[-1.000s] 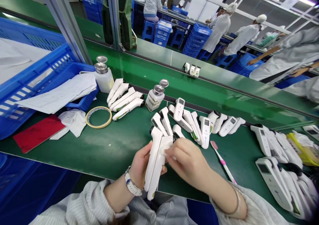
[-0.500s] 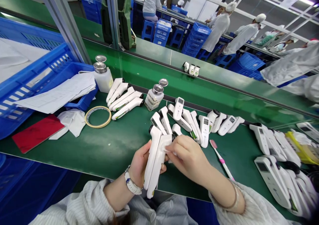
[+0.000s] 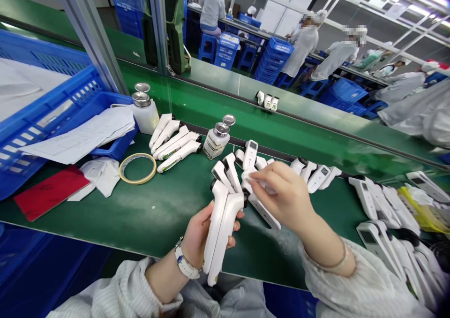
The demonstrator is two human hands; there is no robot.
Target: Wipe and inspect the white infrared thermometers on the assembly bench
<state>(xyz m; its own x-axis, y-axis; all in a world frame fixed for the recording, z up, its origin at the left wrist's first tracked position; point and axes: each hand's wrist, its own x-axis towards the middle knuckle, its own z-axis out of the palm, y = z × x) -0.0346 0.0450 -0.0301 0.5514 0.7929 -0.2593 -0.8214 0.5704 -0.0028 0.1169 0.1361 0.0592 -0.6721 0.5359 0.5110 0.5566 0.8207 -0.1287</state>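
Observation:
My left hand (image 3: 197, 233) is wrapped round a white handheld thermometer (image 3: 227, 236), its black sensor end pointing up and right. Pressed side by side with it in the same palm is a second thermometer (image 3: 215, 224). Raised to the right of them, my right hand (image 3: 286, 193) pinches a small crumpled white wipe (image 3: 247, 176), apart from the held pair. Below and behind that hand, another thermometer (image 3: 264, 213) lies on the green bench. Two more thermometers (image 3: 231, 170) rest just beyond my left hand. The right hand hides part of the row behind it.
Two pump bottles (image 3: 215, 142) stand along the back edge, several thermometers (image 3: 177, 144) between them. On the left lie a tape roll (image 3: 153, 171), a red booklet (image 3: 51, 193) and a blue basket (image 3: 82, 86) with papers. More thermometers (image 3: 381, 245) crowd the right. Co-workers (image 3: 304, 46) are beyond the glass.
My right hand has lifted off the held thermometers and moved up and right with the wipe. My left hand keeps its hold, almost still.

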